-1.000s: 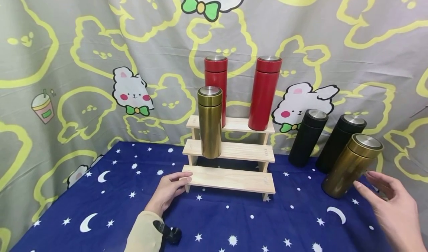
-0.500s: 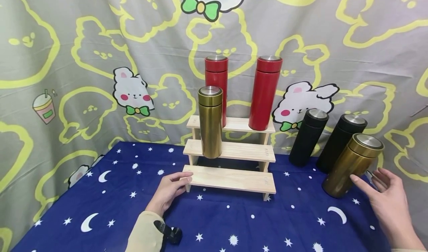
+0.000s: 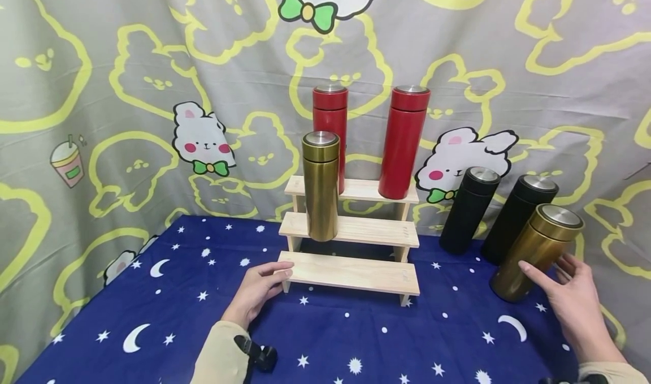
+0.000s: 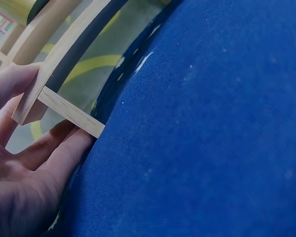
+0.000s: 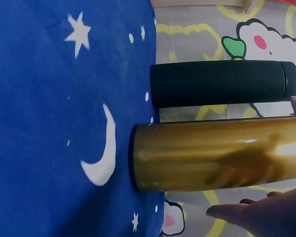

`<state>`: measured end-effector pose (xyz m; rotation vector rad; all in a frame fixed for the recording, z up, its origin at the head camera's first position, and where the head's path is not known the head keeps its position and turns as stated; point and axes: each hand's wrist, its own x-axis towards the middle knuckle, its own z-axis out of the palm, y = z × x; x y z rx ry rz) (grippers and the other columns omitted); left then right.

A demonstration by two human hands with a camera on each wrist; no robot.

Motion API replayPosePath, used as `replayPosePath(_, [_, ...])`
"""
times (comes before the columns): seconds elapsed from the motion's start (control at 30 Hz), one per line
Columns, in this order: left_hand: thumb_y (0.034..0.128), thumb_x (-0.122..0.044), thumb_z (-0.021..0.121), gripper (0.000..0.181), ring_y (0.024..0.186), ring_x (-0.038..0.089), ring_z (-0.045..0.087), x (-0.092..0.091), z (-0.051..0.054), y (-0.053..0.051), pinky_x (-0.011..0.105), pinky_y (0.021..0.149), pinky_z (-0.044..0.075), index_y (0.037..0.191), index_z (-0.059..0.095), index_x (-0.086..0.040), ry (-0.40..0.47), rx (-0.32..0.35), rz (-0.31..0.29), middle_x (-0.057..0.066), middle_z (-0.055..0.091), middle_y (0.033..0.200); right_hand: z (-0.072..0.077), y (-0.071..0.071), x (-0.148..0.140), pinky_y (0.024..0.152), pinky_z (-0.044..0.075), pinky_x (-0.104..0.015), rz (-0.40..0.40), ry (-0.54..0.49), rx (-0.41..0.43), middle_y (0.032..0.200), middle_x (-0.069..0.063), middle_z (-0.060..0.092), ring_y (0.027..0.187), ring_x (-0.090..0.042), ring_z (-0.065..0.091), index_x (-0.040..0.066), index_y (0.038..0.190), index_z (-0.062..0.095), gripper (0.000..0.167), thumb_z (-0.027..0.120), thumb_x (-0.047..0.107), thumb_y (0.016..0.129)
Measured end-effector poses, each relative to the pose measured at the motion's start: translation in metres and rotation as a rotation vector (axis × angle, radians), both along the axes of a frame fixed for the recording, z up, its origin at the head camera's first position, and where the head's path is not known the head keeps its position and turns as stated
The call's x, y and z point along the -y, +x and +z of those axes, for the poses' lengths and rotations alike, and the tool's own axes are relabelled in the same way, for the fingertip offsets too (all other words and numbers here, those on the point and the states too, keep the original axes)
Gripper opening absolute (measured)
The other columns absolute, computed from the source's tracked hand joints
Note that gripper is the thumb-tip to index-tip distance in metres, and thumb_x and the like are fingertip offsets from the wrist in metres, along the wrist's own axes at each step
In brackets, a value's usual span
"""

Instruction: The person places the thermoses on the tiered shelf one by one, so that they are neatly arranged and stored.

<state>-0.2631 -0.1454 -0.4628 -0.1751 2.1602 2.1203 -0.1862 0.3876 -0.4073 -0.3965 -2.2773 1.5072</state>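
Observation:
My left hand (image 3: 259, 293) holds the left end of the bottom step of a three-step wooden shelf stand (image 3: 351, 272). In the left wrist view its thumb lies on the board's end and its fingers rest by the leg (image 4: 71, 112). At the right, a gold thermos (image 3: 529, 257) stands upright on the cloth. My right hand (image 3: 577, 302) is beside it, thumb in front and fingers at its far right side. The right wrist view shows gaps between the fingers (image 5: 237, 212) and that thermos. Another gold thermos (image 3: 321, 192) stands on the middle step.
Two red thermoses, one left (image 3: 330, 121) and one right (image 3: 404, 143), stand on the top step. Two black thermoses, one nearer the stand (image 3: 468, 211) and one behind the gold one (image 3: 521, 214), stand on the blue starry cloth (image 3: 381, 344). A patterned curtain (image 3: 244, 78) hangs behind.
My right hand has moved left and closer around the gold thermos at the right, its thumb now overlapping the front of it. My left hand has stayed on the stand.

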Motion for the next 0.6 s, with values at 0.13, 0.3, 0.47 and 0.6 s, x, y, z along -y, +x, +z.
replayPosePath(0.13, [0.0832,-0.019,0.08,0.032,0.106,0.023,0.063,0.0,0.0,0.001,0.044,0.092,0.051,0.111,0.074,-0.004,0.003,-0.001,-0.004,0.014,0.062,0.126,-0.001,-0.003,0.001,0.1,0.028,-0.007,0.011,0.015,-0.007,0.157,-0.025,0.014,0.142,-0.026,0.02,0.0,0.156,0.009,0.085,0.066,0.017,0.095])
replayPosePath(0.3, [0.0842,-0.018,0.079,0.033,0.105,0.022,0.063,-0.001,0.001,0.001,0.045,0.093,0.05,0.112,0.073,-0.003,0.0,-0.005,0.001,0.015,0.061,0.127,-0.001,-0.006,0.002,0.097,0.031,-0.007,0.009,0.041,-0.005,0.152,-0.025,0.025,0.139,-0.023,0.027,-0.003,0.154,0.014,0.082,0.067,0.018,0.095])
replayPosePath(0.47, [0.0853,-0.018,0.078,0.034,0.106,0.022,0.063,-0.001,0.003,0.002,0.046,0.094,0.049,0.114,0.072,-0.002,0.002,0.001,0.007,0.015,0.06,0.128,-0.001,-0.01,-0.001,0.082,0.04,-0.006,0.053,0.017,-0.074,0.123,0.004,0.049,0.114,-0.004,0.049,0.016,0.14,0.04,0.058,0.071,0.011,0.092])
replayPosePath(0.6, [0.0855,-0.018,0.078,0.034,0.107,0.023,0.062,-0.002,0.002,0.003,0.046,0.094,0.049,0.115,0.072,-0.002,-0.005,0.005,0.011,0.015,0.06,0.129,-0.005,-0.013,-0.002,0.073,0.043,-0.006,0.145,-0.088,-0.157,0.107,0.014,0.053,0.093,0.004,0.055,0.025,0.12,0.049,0.047,0.071,0.0,0.088])
